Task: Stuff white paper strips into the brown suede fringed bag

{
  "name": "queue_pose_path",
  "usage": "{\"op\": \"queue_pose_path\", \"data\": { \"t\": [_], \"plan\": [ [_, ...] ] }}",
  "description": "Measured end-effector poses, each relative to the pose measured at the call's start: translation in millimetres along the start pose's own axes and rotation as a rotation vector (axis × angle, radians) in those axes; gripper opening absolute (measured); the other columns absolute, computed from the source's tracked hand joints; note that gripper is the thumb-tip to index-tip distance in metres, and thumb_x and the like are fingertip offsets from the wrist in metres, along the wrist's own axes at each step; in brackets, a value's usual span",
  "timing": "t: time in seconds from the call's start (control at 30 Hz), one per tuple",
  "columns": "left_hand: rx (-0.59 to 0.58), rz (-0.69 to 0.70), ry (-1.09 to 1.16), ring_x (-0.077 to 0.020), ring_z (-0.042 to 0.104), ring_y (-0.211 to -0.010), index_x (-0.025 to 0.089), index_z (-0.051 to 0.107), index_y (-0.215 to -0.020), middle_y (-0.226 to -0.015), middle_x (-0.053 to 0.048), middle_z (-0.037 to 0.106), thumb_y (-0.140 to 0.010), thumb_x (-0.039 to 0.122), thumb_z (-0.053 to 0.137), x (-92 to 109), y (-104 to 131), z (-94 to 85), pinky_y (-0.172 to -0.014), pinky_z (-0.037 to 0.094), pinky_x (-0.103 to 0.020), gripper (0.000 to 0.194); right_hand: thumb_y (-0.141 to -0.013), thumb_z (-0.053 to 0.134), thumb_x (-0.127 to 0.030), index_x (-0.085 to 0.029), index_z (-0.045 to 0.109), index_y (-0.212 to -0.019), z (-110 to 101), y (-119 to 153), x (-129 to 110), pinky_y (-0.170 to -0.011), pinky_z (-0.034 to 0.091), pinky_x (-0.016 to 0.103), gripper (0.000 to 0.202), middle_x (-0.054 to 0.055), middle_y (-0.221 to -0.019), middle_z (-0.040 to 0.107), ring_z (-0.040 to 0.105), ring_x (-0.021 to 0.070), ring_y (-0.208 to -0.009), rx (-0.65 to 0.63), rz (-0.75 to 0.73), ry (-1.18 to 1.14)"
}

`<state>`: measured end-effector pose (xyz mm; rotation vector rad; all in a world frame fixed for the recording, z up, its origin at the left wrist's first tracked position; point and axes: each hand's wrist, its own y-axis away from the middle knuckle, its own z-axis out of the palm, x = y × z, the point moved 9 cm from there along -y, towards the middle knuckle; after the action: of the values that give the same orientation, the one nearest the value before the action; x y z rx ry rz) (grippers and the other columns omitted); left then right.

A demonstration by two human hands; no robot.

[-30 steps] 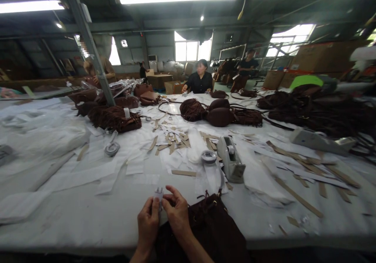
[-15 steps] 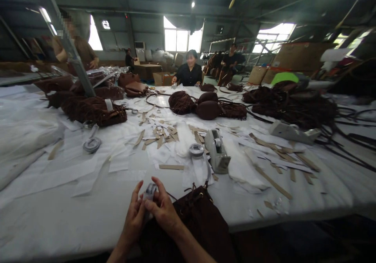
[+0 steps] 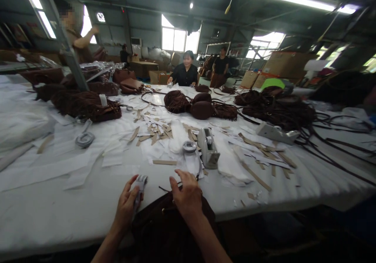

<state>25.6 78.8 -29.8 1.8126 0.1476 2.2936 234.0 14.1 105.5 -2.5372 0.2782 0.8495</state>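
A small roll of clear tape [image 3: 141, 181] is gripped in my left hand [image 3: 127, 204], over the table's front edge. Below and between my arms lies a dark brown bag [image 3: 164, 224] with small gold-coloured rings and a thin cord. My right hand [image 3: 188, 194] is over the bag's upper part, fingers spread and bent; its palm side is hidden. Beyond it stand a grey tape dispenser [image 3: 209, 149] and a grey tape roll [image 3: 189, 147].
Paper strips [image 3: 155, 133] litter the white table [image 3: 73, 212]. Brown fringed bags [image 3: 88, 105] lie left, round brown bags [image 3: 202, 106] in the middle, black straps [image 3: 331, 153] right. A person [image 3: 185, 73] sits across; others stand behind. A metal post [image 3: 67, 47] rises at left.
My hands have parted: the left keeps the tape roll and has moved left, while the right has moved right onto the bag. The camera view has shifted slightly.
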Motion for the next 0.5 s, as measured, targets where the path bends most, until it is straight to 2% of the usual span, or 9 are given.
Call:
{"op": "queue_pose_path", "data": {
  "t": [0.07,0.13,0.2,0.27,0.33,0.43,0.5],
  "plan": [
    [0.0,0.001,-0.016,-0.0076,0.049,-0.044,0.024,0.043,-0.134,-0.061,0.003,0.06,-0.074,0.055,0.066,1,1,-0.4,-0.04,0.036,-0.014,0.071,-0.088,0.054,-0.033,-0.017,0.069,-0.095,-2,2,17,-0.083,0.047,0.043,0.023,0.013,-0.091,0.07,0.063,0.0303,-0.091,-0.168,0.055,0.105],
    [0.011,0.01,-0.026,-0.008,0.048,-0.045,0.024,0.043,-0.134,-0.06,0.003,0.059,-0.075,0.056,0.065,2,2,-1.7,-0.04,0.036,-0.015,0.071,-0.089,0.052,-0.03,-0.017,0.07,-0.087,-1,14,27,-0.079,0.048,0.039,0.022,0.01,-0.086,0.071,0.065,0.0276,-0.085,-0.299,0.077,0.101],
    [0.028,0.034,-0.055,-0.0084,0.048,-0.045,0.022,0.043,-0.133,-0.061,0.004,0.059,-0.075,0.057,0.063,4,3,-3.2,-0.039,0.036,-0.016,0.07,-0.089,0.05,-0.028,-0.018,0.071,-0.087,-5,30,35,-0.079,0.047,0.037,0.023,0.009,-0.087,0.072,0.066,0.0258,-0.084,-0.314,0.142,0.037],
    [0.041,0.073,-0.12,-0.0088,0.046,-0.044,0.02,0.041,-0.133,-0.062,0.004,0.059,-0.077,0.058,0.059,8,3,-3.7,-0.039,0.036,-0.017,0.07,-0.087,0.052,-0.03,-0.018,0.072,-0.086,-13,49,45,-0.079,0.046,0.036,0.023,0.008,-0.087,0.073,0.066,0.0251,-0.084,-0.277,0.254,-0.056],
    [0.039,0.12,-0.237,-0.0105,0.048,-0.044,0.019,0.041,-0.134,-0.063,0.003,0.059,-0.079,0.058,0.054,12,3,-2.6,-0.042,0.041,-0.021,0.069,-0.084,0.055,-0.037,-0.017,0.072,-0.084,-15,70,59,-0.07,0.047,0.034,0.026,0.007,-0.081,0.073,0.066,0.0229,-0.074,-0.287,0.404,-0.185],
    [0.044,0.195,-0.501,-0.0178,0.061,-0.061,0.017,0.047,-0.13,-0.071,-0.001,0.063,-0.084,0.055,0.047,18,1,-2.1,-0.063,0.052,-0.032,0.059,-0.078,0.056,-0.048,-0.014,0.068,-0.075,3,107,75,-0.048,0.042,0.027,0.037,0.003,-0.059,0.064,0.055,0.0146,-0.048,-0.43,0.651,-0.487],
    [0.089,0.287,-0.664,-0.0233,0.064,-0.082,0.017,0.053,-0.124,-0.089,-0.007,0.066,-0.087,0.051,0.043,29,2,-5.4,-0.08,0.052,-0.04,0.052,-0.076,0.056,-0.053,-0.014,0.061,-0.068,21,124,73,-0.041,0.036,0.022,0.04,-0.001,-0.051,0.056,0.047,0.0099,-0.04,-0.546,0.718,-0.694]
  ]
}}
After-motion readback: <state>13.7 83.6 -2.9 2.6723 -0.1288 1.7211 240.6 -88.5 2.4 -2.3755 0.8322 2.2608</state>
